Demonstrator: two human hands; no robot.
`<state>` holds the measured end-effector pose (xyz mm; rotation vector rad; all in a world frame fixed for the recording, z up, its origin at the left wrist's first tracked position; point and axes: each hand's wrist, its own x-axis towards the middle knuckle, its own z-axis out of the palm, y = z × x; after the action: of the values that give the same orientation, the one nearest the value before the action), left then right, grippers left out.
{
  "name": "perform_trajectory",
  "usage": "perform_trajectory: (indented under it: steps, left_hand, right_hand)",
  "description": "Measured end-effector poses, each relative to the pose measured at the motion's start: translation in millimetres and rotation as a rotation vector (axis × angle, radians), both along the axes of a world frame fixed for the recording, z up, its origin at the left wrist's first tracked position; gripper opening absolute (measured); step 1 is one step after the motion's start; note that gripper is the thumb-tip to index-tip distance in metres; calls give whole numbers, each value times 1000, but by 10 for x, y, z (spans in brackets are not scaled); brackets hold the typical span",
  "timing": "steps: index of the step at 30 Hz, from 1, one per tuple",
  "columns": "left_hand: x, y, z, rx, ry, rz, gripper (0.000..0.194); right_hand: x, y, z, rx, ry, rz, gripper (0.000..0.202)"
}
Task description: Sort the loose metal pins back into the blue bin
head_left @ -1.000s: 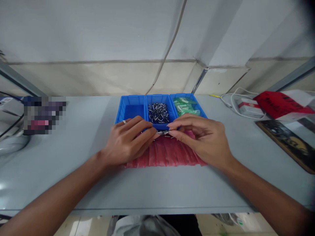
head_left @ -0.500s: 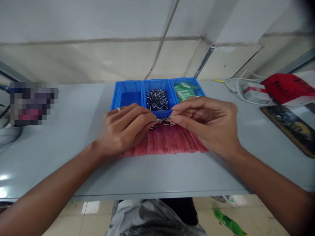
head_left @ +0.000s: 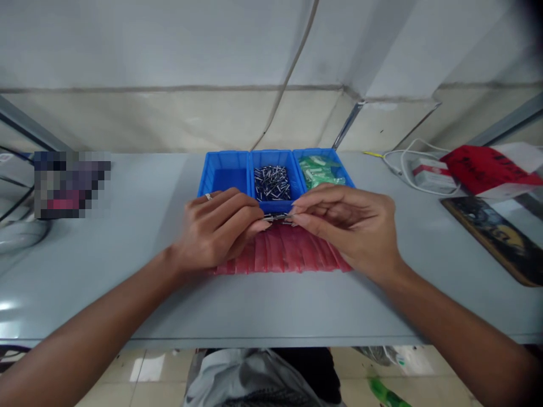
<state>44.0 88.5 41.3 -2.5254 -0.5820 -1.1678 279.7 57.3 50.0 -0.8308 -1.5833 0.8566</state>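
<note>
My right hand [head_left: 354,229] pinches a small, thin metal pin [head_left: 290,216] between thumb and fingertip, just in front of the blue bins. My left hand [head_left: 224,227] faces it, fingers bent and closed, its fingertips at the other end of the shiny metal pieces. What lies inside the left fingers is hidden. Under both hands a row of pink plastic bags [head_left: 282,251] is spread on the table, and several loose metal pins lie at its back edge. Many similar pins [head_left: 272,182] fill the middle blue bin [head_left: 275,207].
A left blue bin [head_left: 229,178] shows its bare floor; the right bin holds green plastic packets [head_left: 318,170]. On the right are a phone [head_left: 494,237], a small white box [head_left: 433,174], a white cable [head_left: 399,167] and a red packet [head_left: 483,167]. The grey table [head_left: 275,314] ends near my lap.
The view has tilted up slightly, so the bins and hands appear lower. The left thumb has lowered a little from its index finger; the right hand keeps its pinch.
</note>
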Motion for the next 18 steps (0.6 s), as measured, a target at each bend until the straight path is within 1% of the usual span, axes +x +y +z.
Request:
perform_trajectory:
  steps: [2,4,6,8,10,12,13,15,16,18]
  left_hand:
    - [-13,-2,9,-43,-65,65,11]
    - [-25,10,7,-84,-118,155,9]
    - [-33,39,-8,-111,-110,234,8]
    - [-38,77,-37,-158,-52,284,11]
    - [-40,115,-79,-218,33,292,21]
    - [-45,146,-129,-251,118,266,31]
    - [-49,159,-154,-256,146,250,32]
    - [-62,180,-198,-269,173,220,28]
    - [-71,190,-216,-278,175,204,25]
    - [-91,209,-239,-290,168,163,22]
  right_hand:
    - [0,22,-14,18,39,-53,20]
    - [7,47,-17,4,102,-51,29]
    - [23,66,-5,-37,137,-20,39]
    - [51,77,17,-45,65,-36,38]
    - [98,88,39,55,-138,-134,28]
    - [170,112,51,254,-403,-216,23]
    - [214,129,50,357,-535,-228,23]
    - [304,166,33,503,-781,-169,22]
    - [345,181,16,528,-892,-110,22]
    - [401,197,-33,495,-1031,-27,24]
